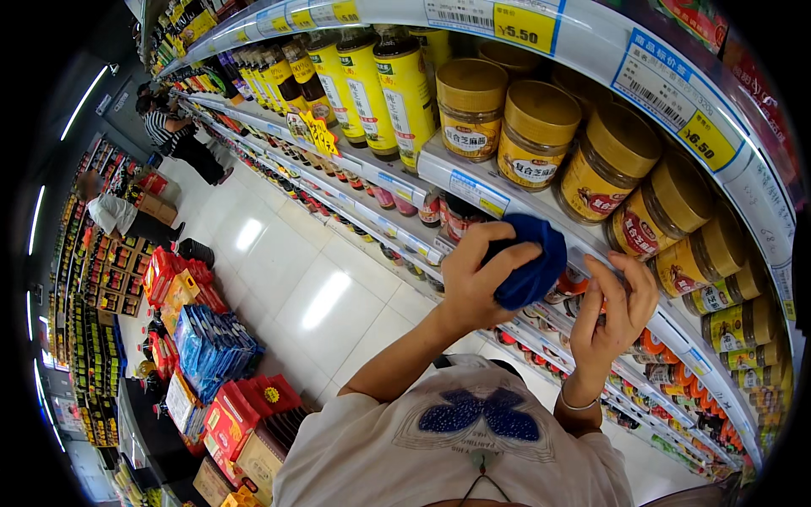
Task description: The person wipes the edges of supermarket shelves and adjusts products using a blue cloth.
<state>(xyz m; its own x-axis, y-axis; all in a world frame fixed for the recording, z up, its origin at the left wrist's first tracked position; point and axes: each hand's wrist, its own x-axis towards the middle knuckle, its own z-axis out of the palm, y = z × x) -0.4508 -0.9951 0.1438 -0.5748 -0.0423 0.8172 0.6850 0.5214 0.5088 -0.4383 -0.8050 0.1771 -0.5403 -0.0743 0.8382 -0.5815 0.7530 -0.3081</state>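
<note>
A crumpled dark blue cloth is gripped in my left hand, in front of the supermarket shelf. My right hand holds nothing; its fingers are apart and curved, close to the edge of the shelf. Just beyond both hands stands a row of sesame paste jars with gold lids, among them one jar and another jar. To their left, tall yellow-labelled sesame oil bottles stand upright on the same level.
Price-tag rails curve overhead. Lower shelves hold several small jars. Across the tiled aisle are stacked blue packets and red gift boxes. Two people, one in a striped top and one in a white top, stand farther down.
</note>
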